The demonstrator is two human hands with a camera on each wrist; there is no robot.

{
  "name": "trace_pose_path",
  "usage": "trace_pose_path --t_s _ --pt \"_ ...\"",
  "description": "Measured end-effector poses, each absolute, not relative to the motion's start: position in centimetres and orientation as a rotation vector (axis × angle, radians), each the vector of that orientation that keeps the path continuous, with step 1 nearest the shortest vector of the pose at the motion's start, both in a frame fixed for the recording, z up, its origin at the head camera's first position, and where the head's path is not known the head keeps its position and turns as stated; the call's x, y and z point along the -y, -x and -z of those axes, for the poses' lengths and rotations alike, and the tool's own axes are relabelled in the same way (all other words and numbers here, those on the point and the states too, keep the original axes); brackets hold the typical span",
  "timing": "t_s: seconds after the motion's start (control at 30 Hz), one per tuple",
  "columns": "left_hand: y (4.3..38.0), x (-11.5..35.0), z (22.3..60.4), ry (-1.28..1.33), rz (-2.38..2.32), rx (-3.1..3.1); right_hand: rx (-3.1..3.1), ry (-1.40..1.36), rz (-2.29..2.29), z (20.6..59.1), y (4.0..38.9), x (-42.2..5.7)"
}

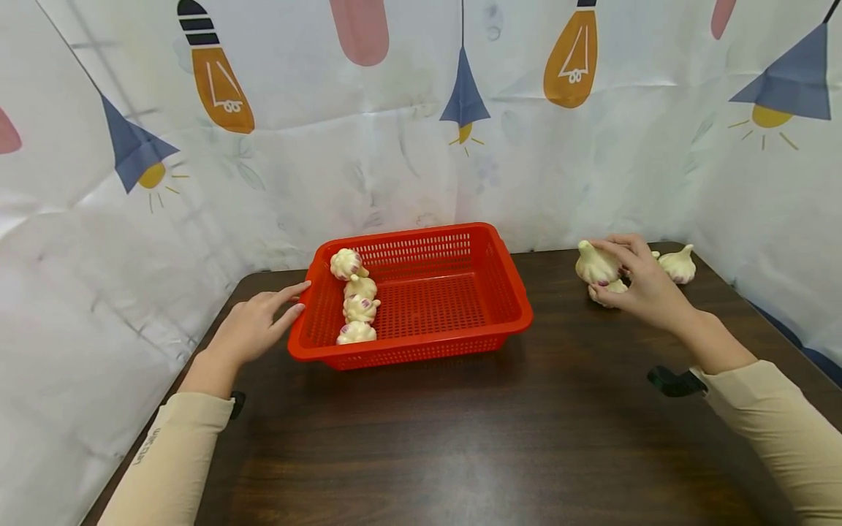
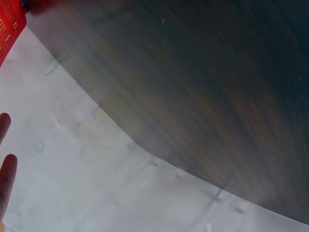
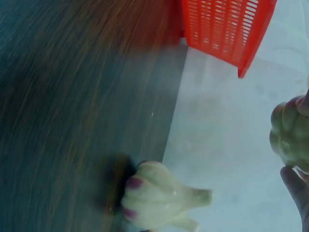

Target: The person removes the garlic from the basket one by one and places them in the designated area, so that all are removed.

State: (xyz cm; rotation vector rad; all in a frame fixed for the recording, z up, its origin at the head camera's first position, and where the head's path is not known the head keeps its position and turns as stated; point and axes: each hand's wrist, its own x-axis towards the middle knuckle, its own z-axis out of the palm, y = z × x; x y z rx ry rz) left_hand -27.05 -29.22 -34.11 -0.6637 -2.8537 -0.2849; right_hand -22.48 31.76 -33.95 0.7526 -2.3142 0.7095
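My right hand pinches a garlic bulb between thumb and fingers, its stem pointing up. In the right wrist view the held bulb shows at the right edge. Just below it, partly hidden behind the hand, another garlic bulb lies on the table. My left hand reaches to the left rim of a red plastic basket, fingers extended and thumb apart, fingertips right at the rim. Several garlic bulbs stand in a row along the basket's left side.
More garlic lies at the table's far right corner, partly behind the right hand. The dark wooden table ends at a white printed curtain, which hangs behind and at both sides.
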Motion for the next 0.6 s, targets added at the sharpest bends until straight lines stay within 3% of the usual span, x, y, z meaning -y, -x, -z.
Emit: trace_pose_path --t_s 0.6 --pt "27.0 29.2 34.1 0.656 0.295 2.858 2.282 -0.618 -0.789 35.2 21.5 -36.6"
